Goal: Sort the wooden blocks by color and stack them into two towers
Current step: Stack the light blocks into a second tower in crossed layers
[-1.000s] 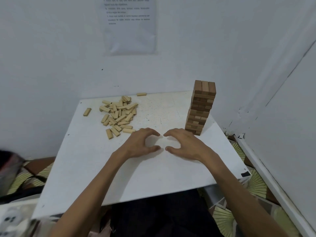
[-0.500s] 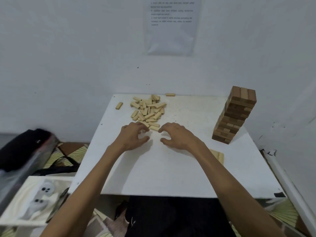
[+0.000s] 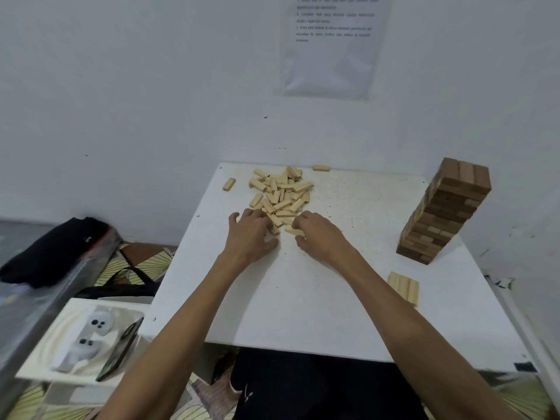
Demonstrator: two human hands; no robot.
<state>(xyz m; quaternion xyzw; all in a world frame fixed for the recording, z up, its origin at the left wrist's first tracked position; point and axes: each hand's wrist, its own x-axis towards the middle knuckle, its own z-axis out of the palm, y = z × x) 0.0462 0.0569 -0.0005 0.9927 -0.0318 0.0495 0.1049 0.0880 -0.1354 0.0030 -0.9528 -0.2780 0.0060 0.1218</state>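
While your left hand and right hand curl over the near edge of the pale block pile at the tabletop's far side, grip not discernible, a careless swing of your right arm could topple the dark tower to its right.

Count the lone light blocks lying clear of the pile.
2: the left block beside the pile, the far block behind it. The right arm may hide others.
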